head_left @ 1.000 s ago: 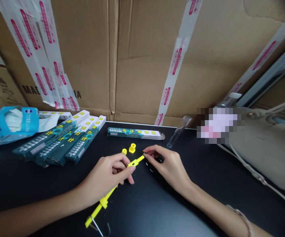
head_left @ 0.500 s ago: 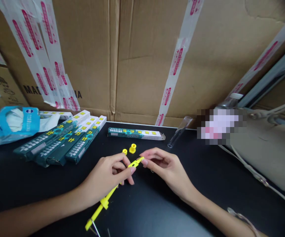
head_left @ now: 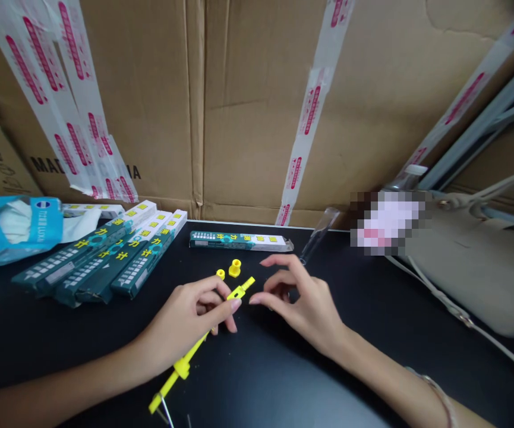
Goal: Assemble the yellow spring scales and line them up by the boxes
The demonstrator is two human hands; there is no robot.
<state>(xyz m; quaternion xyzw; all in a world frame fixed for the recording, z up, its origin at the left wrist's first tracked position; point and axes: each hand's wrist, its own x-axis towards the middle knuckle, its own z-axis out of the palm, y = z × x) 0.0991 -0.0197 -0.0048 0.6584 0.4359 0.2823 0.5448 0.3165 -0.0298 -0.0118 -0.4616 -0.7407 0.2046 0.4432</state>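
Under L hand, yellow plastic rod

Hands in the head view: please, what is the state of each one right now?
Left hand: closed, holding a yellow plastic rod.
Right hand: open, fingers curved, holding nothing.

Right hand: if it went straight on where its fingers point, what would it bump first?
Probably the yellow plastic rod sticking from the left hand. Its tip lies just ahead of the right hand, but I can't tell if the hand would pass above it.
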